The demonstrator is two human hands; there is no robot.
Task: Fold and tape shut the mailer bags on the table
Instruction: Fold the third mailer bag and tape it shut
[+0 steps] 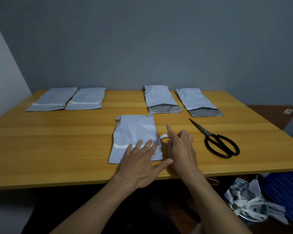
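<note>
A grey mailer bag (134, 132) lies near the table's front edge with its flap folded over and a white tape strip (121, 146) across the fold. My left hand (140, 163) presses flat on the bag's lower right part, fingers straight. My right hand (182, 146) holds a small white tape roll (164, 140) at the bag's right edge, index finger pointing up. Two taped bags (52, 99) (86, 99) lie at the back left. Two bags with open flaps (161, 99) (197, 101) lie at the back right.
Black scissors (216, 141) lie on the wooden table (57, 141) to the right of my right hand. Below the table's right corner stand a bin of paper scraps (247, 200) and a blue crate (287, 191). A grey wall rises behind the table.
</note>
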